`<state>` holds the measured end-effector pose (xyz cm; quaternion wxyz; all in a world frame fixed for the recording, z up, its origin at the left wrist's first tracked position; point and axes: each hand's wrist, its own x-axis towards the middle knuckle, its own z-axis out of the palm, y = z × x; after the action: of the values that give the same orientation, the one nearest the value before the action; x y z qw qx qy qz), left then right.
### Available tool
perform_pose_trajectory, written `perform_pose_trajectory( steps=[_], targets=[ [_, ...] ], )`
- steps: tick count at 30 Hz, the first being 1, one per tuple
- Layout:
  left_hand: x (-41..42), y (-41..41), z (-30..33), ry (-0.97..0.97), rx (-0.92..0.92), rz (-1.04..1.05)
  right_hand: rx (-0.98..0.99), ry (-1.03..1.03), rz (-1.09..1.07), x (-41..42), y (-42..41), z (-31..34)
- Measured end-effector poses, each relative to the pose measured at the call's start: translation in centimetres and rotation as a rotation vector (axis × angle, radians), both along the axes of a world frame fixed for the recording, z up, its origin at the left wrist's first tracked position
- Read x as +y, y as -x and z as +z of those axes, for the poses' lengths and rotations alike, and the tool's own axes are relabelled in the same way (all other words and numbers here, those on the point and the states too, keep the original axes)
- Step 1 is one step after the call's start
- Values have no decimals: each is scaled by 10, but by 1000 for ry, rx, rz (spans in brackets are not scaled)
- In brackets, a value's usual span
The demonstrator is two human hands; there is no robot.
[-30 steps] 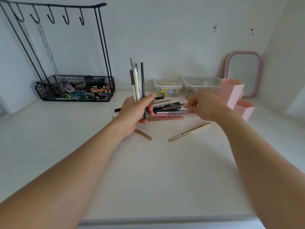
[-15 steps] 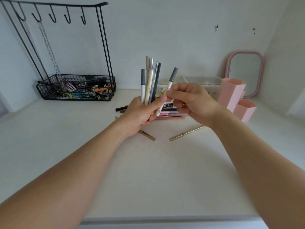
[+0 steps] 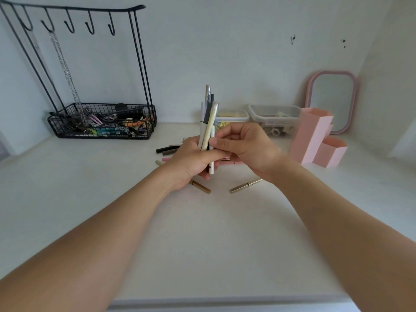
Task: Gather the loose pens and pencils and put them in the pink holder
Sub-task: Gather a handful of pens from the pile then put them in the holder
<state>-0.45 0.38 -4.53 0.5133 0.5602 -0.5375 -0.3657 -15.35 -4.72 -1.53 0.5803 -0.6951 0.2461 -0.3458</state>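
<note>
My left hand (image 3: 193,159) grips an upright bundle of pens (image 3: 208,118) above the middle of the white desk. My right hand (image 3: 244,146) pinches the same bundle from the right, thumb and fingers on the pens. Behind and under the hands lies a pile of loose pens (image 3: 167,150), mostly hidden. Two gold pens lie nearer me, one (image 3: 245,186) to the right and one (image 3: 201,188) partly under my left hand. The pink holder (image 3: 311,137), made of hexagonal tubes, stands at the right, apart from both hands.
A black wire rack (image 3: 101,127) with hooks and a basket of small items stands back left. Two clear lidded boxes (image 3: 273,119) sit against the wall behind the hands. A pink-framed mirror (image 3: 332,101) leans at the back right. The desk's front edge (image 3: 225,301) runs below my arms.
My right hand lifted a pen from the pile and brought it into the bundle in my left hand; both hands now touch the bundle.
</note>
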Motion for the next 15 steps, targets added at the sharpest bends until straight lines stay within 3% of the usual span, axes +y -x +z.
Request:
perform_pose_trajectory(
  steps=[3,5,8,10,12,15],
  targets=[
    [1,1,1,-6,-1,4,-22,34,-37,1,1,1],
    [1,1,2,8,54,40,19,169,-173,-5,2,2],
    [-1,-5,5,61,180,130,256,457,-372,-25,9,-1],
    [-2,-10,8,85,217,195,489,578,-348,-34,15,-5],
    [-2,-13,9,97,239,258,661,633,-283,-37,18,-9],
    [-3,-16,8,95,241,332,768,649,-250,-38,19,-11]
  ],
)
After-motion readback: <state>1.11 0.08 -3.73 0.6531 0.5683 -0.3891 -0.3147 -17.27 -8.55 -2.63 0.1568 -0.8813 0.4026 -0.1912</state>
